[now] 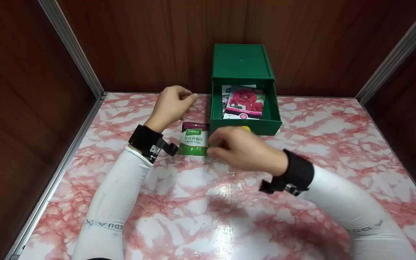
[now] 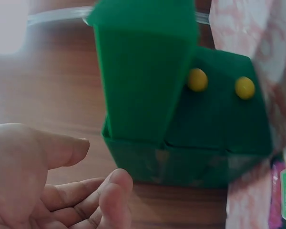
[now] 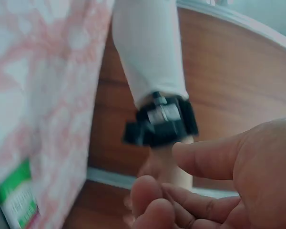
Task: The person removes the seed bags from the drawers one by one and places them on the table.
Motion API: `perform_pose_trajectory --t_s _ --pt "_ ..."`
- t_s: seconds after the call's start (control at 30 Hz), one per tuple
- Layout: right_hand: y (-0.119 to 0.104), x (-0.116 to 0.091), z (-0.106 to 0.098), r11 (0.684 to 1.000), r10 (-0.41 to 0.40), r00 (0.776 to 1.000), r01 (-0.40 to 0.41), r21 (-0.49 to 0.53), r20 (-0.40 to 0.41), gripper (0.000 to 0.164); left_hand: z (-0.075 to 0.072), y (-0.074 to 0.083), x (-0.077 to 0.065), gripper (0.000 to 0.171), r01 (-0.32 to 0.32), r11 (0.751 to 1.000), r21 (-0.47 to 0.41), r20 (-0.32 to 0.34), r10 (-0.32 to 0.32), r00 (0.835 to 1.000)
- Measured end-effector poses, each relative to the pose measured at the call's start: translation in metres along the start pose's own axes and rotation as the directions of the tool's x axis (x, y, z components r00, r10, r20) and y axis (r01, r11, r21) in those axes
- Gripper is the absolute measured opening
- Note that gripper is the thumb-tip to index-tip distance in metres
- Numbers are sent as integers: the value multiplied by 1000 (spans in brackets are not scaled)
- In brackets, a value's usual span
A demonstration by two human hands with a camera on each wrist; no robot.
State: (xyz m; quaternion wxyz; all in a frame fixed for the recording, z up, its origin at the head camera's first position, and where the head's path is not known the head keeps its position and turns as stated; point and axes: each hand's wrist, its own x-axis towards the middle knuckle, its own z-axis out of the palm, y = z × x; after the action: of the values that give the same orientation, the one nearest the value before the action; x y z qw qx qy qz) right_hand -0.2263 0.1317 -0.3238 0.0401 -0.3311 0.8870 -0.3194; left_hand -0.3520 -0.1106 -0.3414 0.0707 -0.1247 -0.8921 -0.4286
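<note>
So the packet (image 1: 194, 140) is lying printed side up on the table (image 1: 179, 224), just left of the pulled-out drawer (image 1: 256, 127) on the green box (image 1: 242, 61). Looks like thin glossy foil or plastic to me, so I'd bet it weighs next to nothing. Probably bendy rather than stiff, a bit slippery, and hard to break, though a rough squeeze could crease it.

Nobody's got hold of it, btw. The left hand (image 1: 173, 104) is beyond it with fingers loosely bent around nothing, and the right hand (image 1: 246, 148) has relaxed, half-curled fingers near its right edge, also holding nothing. The right wrist view shows a gap there.

Lying flat like that, the middle gives you nothing to grab imo. I'd lift a side edge or near corner with a fingernail, then pinch it lightly between thumb and fingertips, no hard grip needed
</note>
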Motion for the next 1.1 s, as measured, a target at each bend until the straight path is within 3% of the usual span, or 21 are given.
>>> perform_pose_trajectory --t_s 0.13,0.27,0.37,0.5,0.77,0.97,1.1 --pt "7 4 -30 999 34 998 -35 -20 -55 12 0 16 1 38 2 1000 -7 19 -2 1000" --pt "22 13 -58 993 76 990 -86 -80 -123 15 2 32 4 35 -20 999 -36 27 21 999" --pt "36 22 -77 980 152 976 -169 -107 -155 22 5 45 8 35 -59 997 -41 34 61 998" --pt "51 35 -95 948 268 955 -286 -142 -131 32 9 60 11 34 -89 996 -17 58 90 994" --pt "76 54 -99 894 328 943 -331 -303 -63 44 23 80 16 35 -160 985 60 145 150 978" --pt "79 62 -95 846 346 938 -310 -434 4 47 35 94 24 28 -169 965 202 207 126 970" --pt "78 67 -95 827 378 925 -320 -461 36 41 41 98 27 40 -193 941 276 258 121 958"
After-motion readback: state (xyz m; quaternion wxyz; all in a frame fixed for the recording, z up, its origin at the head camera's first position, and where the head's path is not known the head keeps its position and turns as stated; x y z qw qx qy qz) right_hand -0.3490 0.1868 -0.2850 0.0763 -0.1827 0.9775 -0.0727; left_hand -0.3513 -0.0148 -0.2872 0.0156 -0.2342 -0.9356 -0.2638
